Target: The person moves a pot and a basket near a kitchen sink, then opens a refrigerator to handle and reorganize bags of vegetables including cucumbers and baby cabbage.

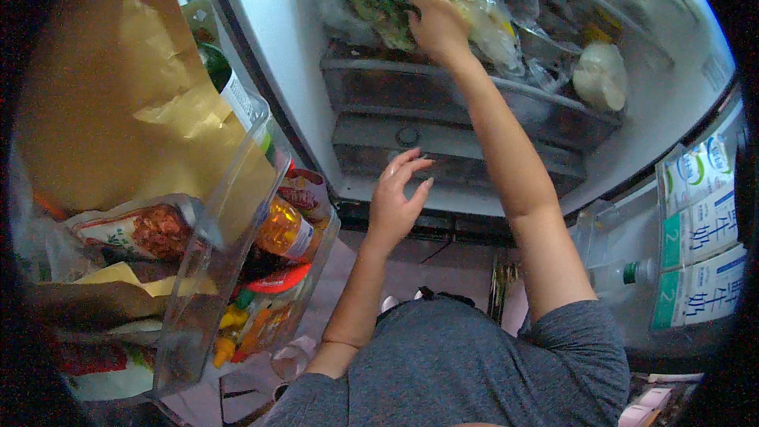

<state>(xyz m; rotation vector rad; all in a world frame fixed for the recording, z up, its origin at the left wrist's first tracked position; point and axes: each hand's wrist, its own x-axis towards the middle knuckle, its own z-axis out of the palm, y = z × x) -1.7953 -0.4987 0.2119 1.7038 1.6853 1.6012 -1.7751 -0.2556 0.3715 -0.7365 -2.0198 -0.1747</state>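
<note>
My right hand [439,24] reaches up into an open refrigerator, fingers apart at the edge of leafy green vegetables [379,6] on a shelf. Whether it presses on them is hard to tell. Just right of it lies a clear plastic bag with pale and yellow contents [489,29]. Lower down, my left hand [396,198] hovers before the lower drawers [409,133], fingers spread, holding nothing. A white, rounded item [600,76] rests at the right end of the shelf.
At left, an open door's clear bins [207,308] hold brown paper [148,101], a food pouch [142,228] and an amber bottle [284,228]. The right door holds milk cartons [699,284] and a green-capped clear bottle [637,273].
</note>
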